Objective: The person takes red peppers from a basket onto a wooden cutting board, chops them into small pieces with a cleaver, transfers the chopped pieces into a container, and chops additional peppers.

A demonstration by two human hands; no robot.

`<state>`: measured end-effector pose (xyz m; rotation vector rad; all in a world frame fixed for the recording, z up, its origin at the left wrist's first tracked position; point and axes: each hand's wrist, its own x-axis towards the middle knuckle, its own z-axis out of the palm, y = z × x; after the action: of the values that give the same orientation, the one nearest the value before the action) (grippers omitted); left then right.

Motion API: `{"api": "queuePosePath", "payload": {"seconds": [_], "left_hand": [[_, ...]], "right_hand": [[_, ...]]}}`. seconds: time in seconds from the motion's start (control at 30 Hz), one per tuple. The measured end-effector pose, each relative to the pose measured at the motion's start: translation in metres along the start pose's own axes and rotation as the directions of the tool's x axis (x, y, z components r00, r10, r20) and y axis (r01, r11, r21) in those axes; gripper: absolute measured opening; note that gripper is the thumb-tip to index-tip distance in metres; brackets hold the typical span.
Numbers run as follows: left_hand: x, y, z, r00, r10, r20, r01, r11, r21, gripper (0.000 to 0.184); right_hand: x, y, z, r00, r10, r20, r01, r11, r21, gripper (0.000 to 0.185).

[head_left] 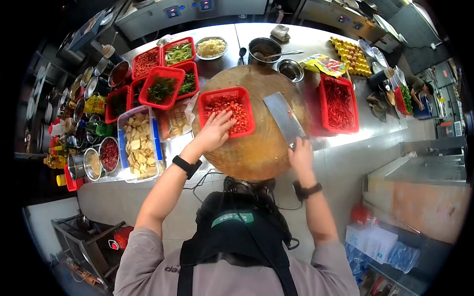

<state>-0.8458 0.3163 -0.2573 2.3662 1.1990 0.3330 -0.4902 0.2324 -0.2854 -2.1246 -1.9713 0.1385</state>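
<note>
A round wooden chopping board (247, 163) lies on the steel table. On its left part stands a red basket (251, 129) of chopped red chilies (237, 109). My left hand (216, 129) rests on the chilies with its fingers spread. A cleaver (282, 116) lies flat on the board's right side, blade pointing away from me. My right hand (300, 154) is at the cleaver's handle end with its fingers closed around it. To the right of the board, a red basket (339, 104) holds whole red chilies.
A clear tub of sliced pieces (139, 143) and several red baskets of greens (162, 88) stand left. Behind the board are a bowl of chopped pale food (211, 48) and a dark pot (263, 50). An egg tray (350, 56) and a person (418, 88) are at right.
</note>
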Motion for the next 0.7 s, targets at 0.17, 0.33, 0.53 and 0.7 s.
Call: {"api": "queuePosePath", "payload": {"seconds": [0.17, 0.33, 0.53, 0.7], "left_hand": [[-0.007, 0.014, 0.002, 0.994, 0.079, -0.076, -0.066, 0.985, 0.156, 0.046], [0.000, 0.014, 0.008, 0.999, 0.028, -0.027, -0.026, 0.997, 0.066, 0.047], [0.009, 0.029, -0.017, 0.956, 0.013, -0.293, 0.005, 0.998, 0.060, 0.054], [0.021, 0.113, -0.026, 0.924, 0.308, -0.225, -0.297, 0.951, 0.081, 0.065]], "right_hand": [[-0.018, 0.028, 0.023, 0.991, -0.006, 0.131, 0.000, 0.999, 0.044, 0.043], [-0.004, 0.021, 0.008, 0.982, 0.044, 0.186, -0.089, 0.967, 0.240, 0.034], [-0.020, -0.008, -0.068, 0.986, -0.039, 0.161, -0.001, 0.970, 0.243, 0.029], [-0.034, -0.063, -0.121, 0.960, -0.251, 0.122, 0.217, 0.946, 0.240, 0.024]]}}
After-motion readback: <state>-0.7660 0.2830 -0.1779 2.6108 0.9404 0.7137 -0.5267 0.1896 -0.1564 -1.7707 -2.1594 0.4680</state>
